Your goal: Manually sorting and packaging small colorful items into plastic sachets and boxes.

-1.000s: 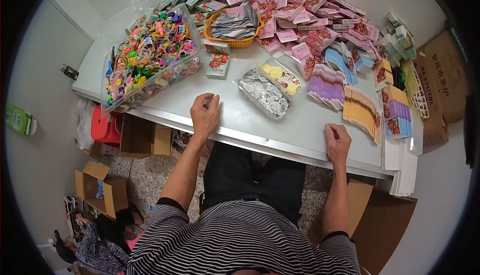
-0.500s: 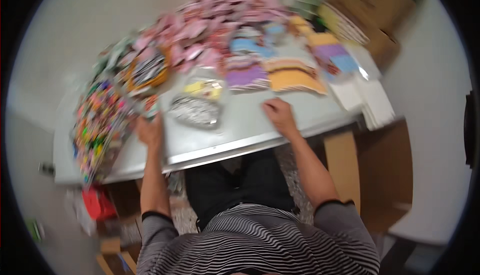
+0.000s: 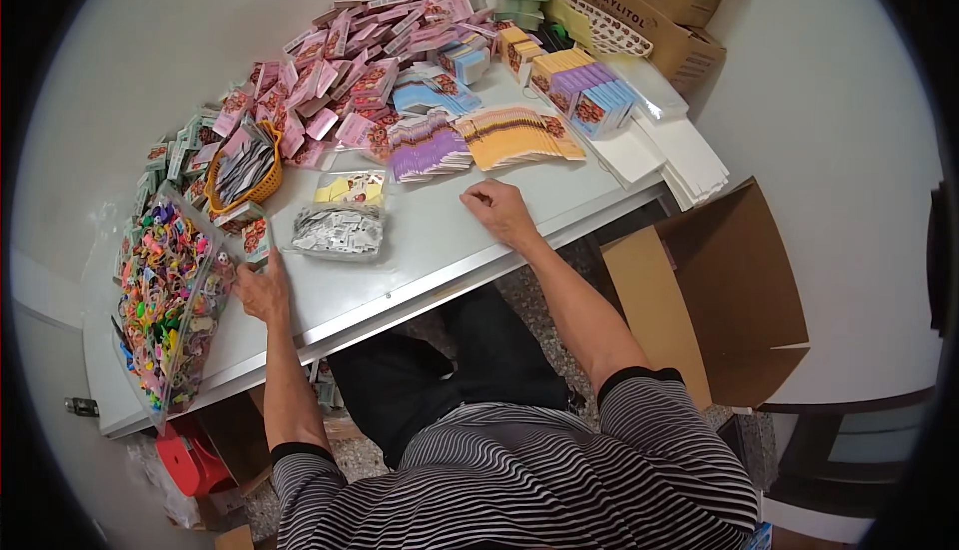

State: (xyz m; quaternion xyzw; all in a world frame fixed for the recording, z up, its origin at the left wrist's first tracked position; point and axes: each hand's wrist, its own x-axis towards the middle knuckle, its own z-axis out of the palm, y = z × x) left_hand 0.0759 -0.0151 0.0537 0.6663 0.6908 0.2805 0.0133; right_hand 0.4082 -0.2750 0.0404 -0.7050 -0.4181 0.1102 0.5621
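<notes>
At the left of the table, my left hand (image 3: 263, 292) has its thumb and fingers closed at the near end of a small green-and-white printed box (image 3: 257, 237). Right beside it lies a large clear bag of colourful small charms (image 3: 170, 300). My right hand (image 3: 502, 215) rests on the tabletop with its fingers curled in, and whatever may be inside them is hidden. Beyond that hand are rows of flat orange packets (image 3: 524, 137) and purple packets (image 3: 428, 146). A clear bag of small silvery-white sachets (image 3: 338, 230) sits between my hands.
Behind lies a heap of pink boxes (image 3: 330, 75). A yellow basket (image 3: 262, 186) holds grey-white strips. At the right are stacked purple, orange and blue boxes (image 3: 587, 95) and white sheets (image 3: 684, 155). An open cardboard box (image 3: 744, 300) stands off the table's right front edge.
My view has swung, so the table and everything on it sit further left in the picture. Both hands keep about the same places on the table. The blur is gone.
</notes>
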